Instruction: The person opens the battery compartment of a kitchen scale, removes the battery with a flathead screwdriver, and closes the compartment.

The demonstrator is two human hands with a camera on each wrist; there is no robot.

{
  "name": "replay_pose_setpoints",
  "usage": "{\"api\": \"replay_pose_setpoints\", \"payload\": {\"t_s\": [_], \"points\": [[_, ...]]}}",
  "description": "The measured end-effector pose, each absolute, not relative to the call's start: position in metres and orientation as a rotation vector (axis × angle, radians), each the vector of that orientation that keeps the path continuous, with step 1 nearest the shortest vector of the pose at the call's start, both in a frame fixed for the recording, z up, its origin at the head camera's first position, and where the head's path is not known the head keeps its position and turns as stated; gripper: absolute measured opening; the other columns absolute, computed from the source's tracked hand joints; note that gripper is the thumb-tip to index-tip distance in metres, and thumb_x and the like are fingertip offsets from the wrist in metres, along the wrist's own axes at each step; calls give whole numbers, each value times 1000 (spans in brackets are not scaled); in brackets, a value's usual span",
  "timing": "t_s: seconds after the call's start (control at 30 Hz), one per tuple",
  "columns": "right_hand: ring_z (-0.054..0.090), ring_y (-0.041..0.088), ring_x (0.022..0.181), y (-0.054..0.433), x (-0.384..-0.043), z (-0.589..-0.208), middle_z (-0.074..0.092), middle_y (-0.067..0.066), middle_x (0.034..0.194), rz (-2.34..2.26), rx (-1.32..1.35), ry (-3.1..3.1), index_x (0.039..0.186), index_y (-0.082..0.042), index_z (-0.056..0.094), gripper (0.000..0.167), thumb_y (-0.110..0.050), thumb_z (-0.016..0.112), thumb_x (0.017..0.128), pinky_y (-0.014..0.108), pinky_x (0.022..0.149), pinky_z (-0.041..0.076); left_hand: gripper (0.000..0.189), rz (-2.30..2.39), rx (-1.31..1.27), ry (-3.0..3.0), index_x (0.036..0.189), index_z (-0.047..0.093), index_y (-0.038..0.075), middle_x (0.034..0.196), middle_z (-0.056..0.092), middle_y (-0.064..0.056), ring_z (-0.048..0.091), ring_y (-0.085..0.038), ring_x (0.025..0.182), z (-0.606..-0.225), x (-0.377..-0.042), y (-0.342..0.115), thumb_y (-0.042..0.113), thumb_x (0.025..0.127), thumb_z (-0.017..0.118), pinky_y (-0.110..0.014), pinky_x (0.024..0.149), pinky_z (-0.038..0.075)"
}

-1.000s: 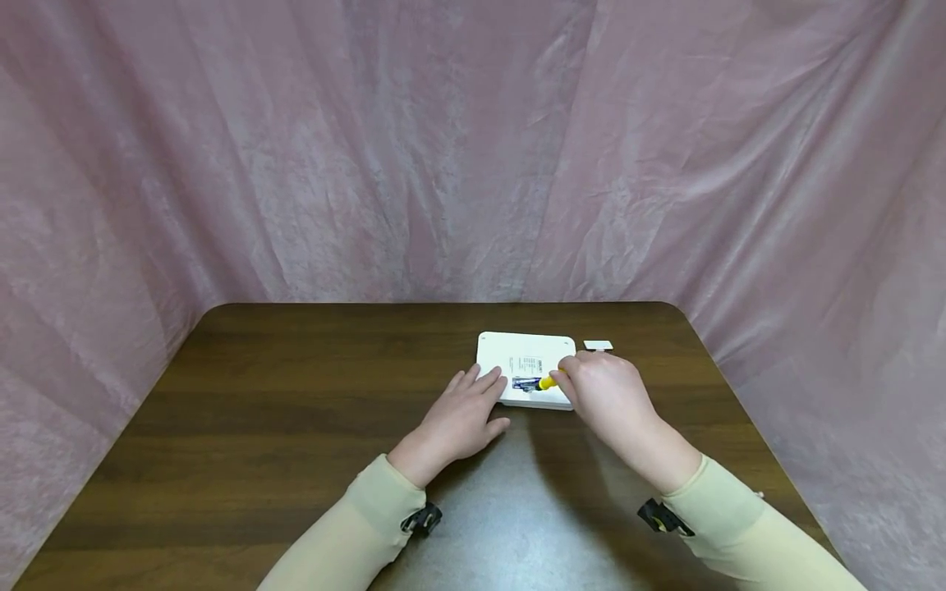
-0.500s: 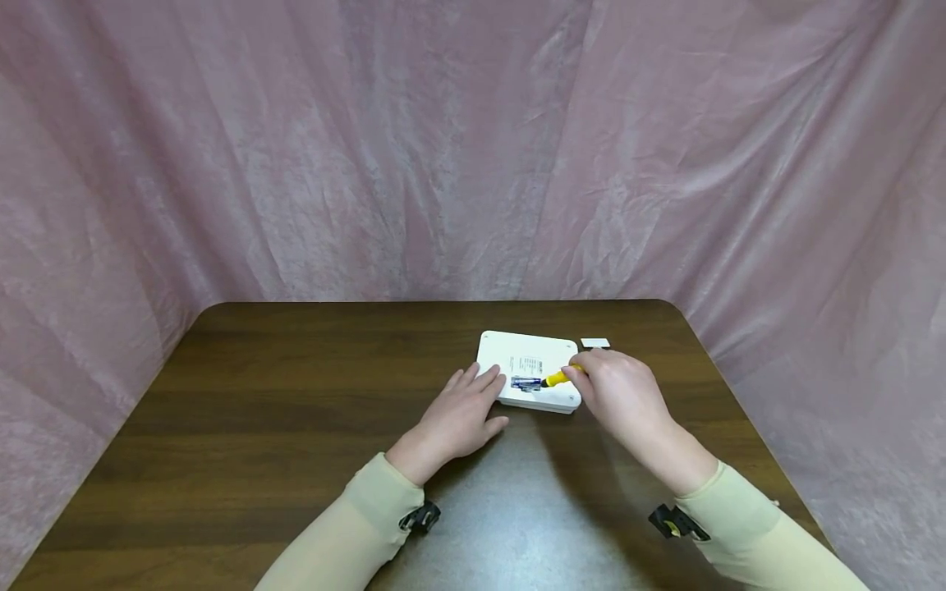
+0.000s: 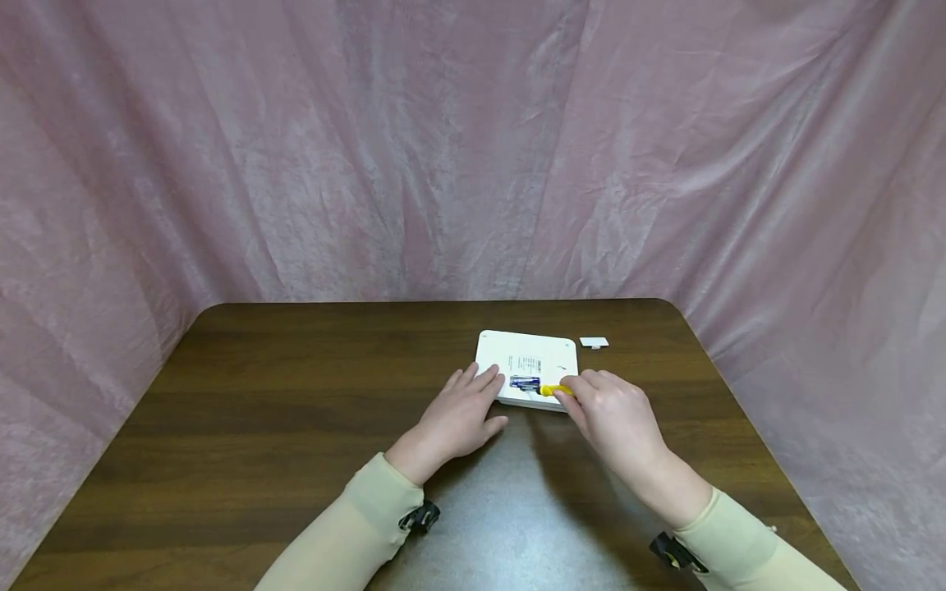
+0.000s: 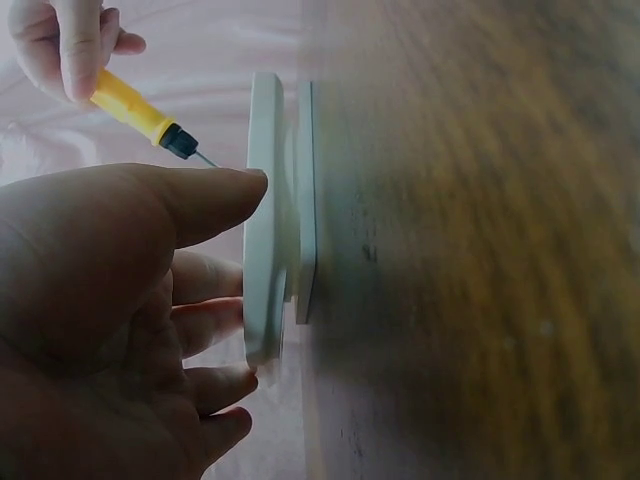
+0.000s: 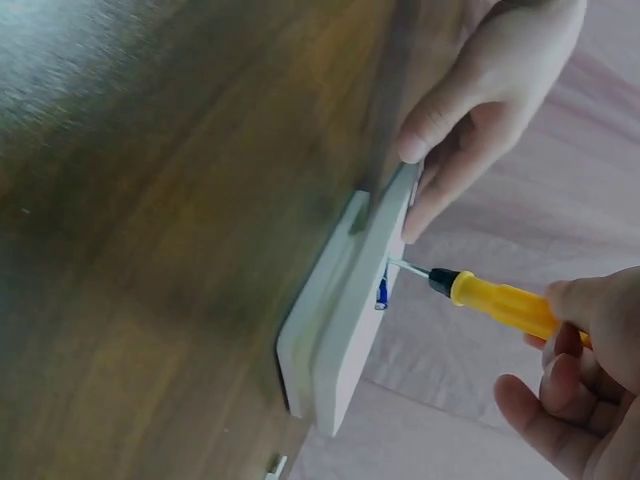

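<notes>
A: Where is the thing under your hands?

B: Your flat, round-cornered, rectangular white device [image 3: 506,345] lies on the brown wood-grain table [image 3: 332,369], right of the middle and toward the far edge. Its upper face bears a printed label [image 3: 529,364].

A: And your left hand [image 3: 456,421]?

B: You keep its fingers straight and spread, their tips on the left part of the device. Your thumb stands apart from them, on the near side; whether it touches the edge, I cannot tell.

A: What about your right hand [image 3: 617,414]?

B: You pinch a yellow-handled screwdriver [image 5: 505,305] with a black collar and a thin metal shaft. It slants up to the right, its tip down at a shiny blue battery-like piece [image 3: 525,382] set in the upper face. I cannot tell quite what the tip touches.

A: Anything around you?

B: Just right of the device's far right corner lies a small flat white tabbed piece [image 3: 594,342]. Beyond the table hangs a pink velvety curtain [image 3: 443,164].
</notes>
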State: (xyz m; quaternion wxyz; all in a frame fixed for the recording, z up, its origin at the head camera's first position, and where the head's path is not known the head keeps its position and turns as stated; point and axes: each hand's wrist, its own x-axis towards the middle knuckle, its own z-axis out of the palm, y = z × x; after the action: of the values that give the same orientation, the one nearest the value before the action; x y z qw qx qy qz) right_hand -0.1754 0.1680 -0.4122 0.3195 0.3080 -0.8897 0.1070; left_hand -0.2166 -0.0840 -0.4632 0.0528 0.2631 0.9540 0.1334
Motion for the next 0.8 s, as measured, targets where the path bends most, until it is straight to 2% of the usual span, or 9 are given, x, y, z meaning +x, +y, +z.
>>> {"api": "replay_pose_setpoints", "payload": {"t_s": [0.27, 0.8], "points": [[63, 23, 67, 169, -171, -419, 68, 2, 78, 276, 843, -2289, 96, -4, 76, 18, -12, 91, 90, 41, 55, 54, 71, 420, 797, 2900, 169, 46, 8, 179, 34, -9, 22, -38, 167, -464, -216, -84, 45, 112, 67, -53, 134, 19], [67, 22, 70, 177, -172, -422, 73, 1, 82, 328, 812, -2316, 99, -5, 80, 16, -12, 91, 89, 42, 62, 58, 71, 427, 813, 2908, 169, 45, 8, 179, 34, -9, 23, -39, 167, -465, -215, -85, 44, 112, 67, -54, 134, 19]]}}
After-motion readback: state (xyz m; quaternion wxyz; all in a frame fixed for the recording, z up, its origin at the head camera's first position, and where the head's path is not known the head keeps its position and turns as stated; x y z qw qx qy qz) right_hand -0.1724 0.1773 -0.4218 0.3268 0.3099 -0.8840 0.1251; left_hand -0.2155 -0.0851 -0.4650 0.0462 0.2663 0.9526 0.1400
